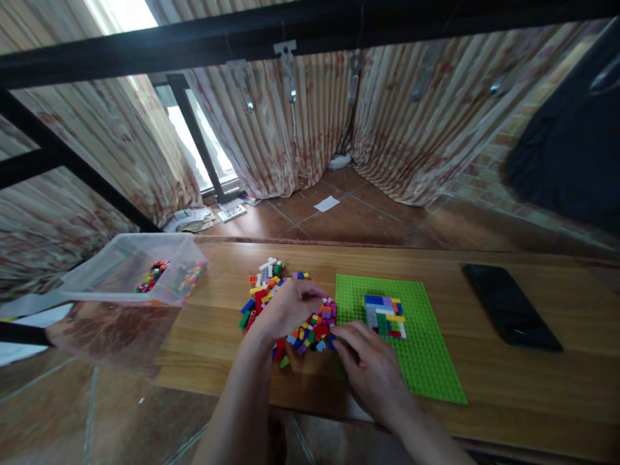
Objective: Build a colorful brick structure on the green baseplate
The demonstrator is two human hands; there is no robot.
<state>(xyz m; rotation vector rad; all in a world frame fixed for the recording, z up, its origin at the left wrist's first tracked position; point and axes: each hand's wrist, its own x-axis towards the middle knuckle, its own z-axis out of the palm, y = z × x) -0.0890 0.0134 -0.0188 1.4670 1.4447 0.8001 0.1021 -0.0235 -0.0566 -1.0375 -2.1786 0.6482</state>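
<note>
A pile of small coloured bricks (pixel 310 326) lies on the wooden table (pixel 484 387). My left hand (pixel 288 307) rests on top of the pile with its fingers curled into the bricks; what they hold is hidden. My right hand (pixel 371 371) lies over the near left corner of a green baseplate (pixel 426 361), fingertips reaching into the pile's right edge, fingers bent. A small flat block of joined bricks (pixel 385 315), blue, grey, white, yellow and red, sits on the baseplate's upper half.
A clear plastic tub (pixel 121 274) with a few bricks inside overhangs the table's left end. A black phone (pixel 511 305) lies at the right. Curtains, a black metal frame and tiled floor are beyond the table.
</note>
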